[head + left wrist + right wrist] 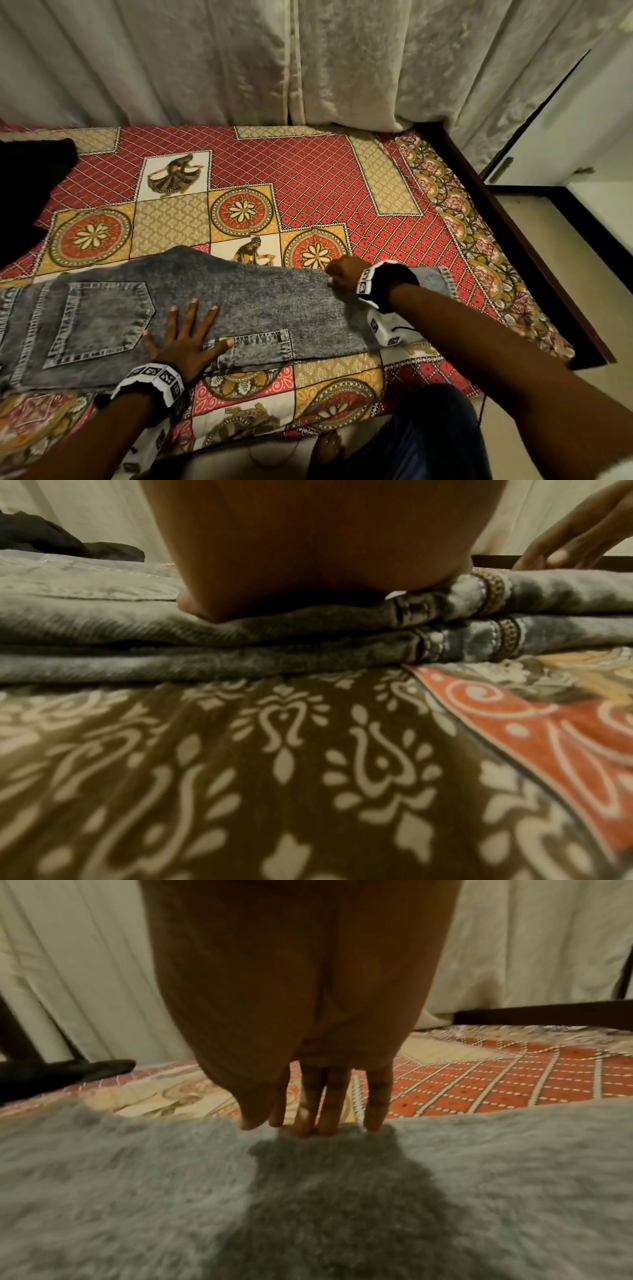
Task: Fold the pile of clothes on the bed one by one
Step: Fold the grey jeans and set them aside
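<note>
1. My left hand (178, 337) lies splayed flat on the jeans (260, 308), which lie across the near side of the bed (308, 178).
2. My right hand (344, 275), fingers straight, touches the far edge.
3. Risk: layers under my fingertips slide apart if I lift my left hand.
4. Dark clothes (30, 178) wait far left.

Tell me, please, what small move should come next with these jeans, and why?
Probably draw the right hand along the grey jeans toward the cuff, smoothing the leg. The left hand already presses flat beside the back pocket, anchoring them, and the legs lie stacked but unfolded across the bed.
</note>
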